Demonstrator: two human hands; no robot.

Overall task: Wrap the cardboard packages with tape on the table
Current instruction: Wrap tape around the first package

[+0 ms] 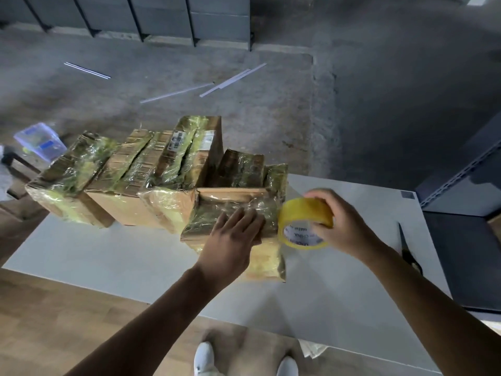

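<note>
The nearest package (230, 202) lies near the middle of the white tabletop (108, 256), already under glossy layers of yellowish tape, and everything else is arranged round it. The left grip (235, 234) lies flat on its top with fingers straight, holding nothing; it seems to press the box down so that it cannot slide or turn while tape is drawn. The right grip (344, 226) is curled round the yellow tape roll (301, 215), held on edge against the package's right side, probably so the strip runs straight from roll to cardboard round that corner. The other packages (130, 169), likewise taped, stand in a row behind and to the left of it, out of the working space. A dark slim tool (408, 248), perhaps a cutter, lies well to its right, likely kept there for severing the tape.
</note>
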